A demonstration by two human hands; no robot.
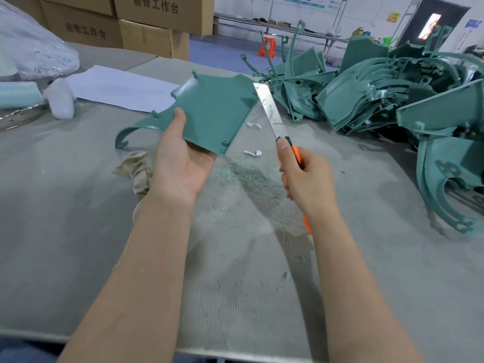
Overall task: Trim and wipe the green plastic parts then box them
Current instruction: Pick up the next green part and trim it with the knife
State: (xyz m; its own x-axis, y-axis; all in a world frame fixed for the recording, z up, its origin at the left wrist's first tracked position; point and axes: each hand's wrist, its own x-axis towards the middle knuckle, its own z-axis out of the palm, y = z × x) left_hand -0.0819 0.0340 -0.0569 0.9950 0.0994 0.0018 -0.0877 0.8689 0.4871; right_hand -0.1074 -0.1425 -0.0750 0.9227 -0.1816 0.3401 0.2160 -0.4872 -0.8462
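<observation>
My left hand holds a green plastic part above the table, thumb on its upper face and fingers beneath. The part is a flat panel with small pegs and a curved arm running off to the left. My right hand grips the orange handle of a utility knife. Its long steel blade points up and lies against the right edge of the part. A crumpled beige rag lies on the table under my left wrist. Fine green shavings are scattered between my hands.
A heap of green parts fills the table's right side, some near the right edge. White paper, a white bottle and a plastic bag sit far left. Cardboard boxes stand behind. The grey table carries dust.
</observation>
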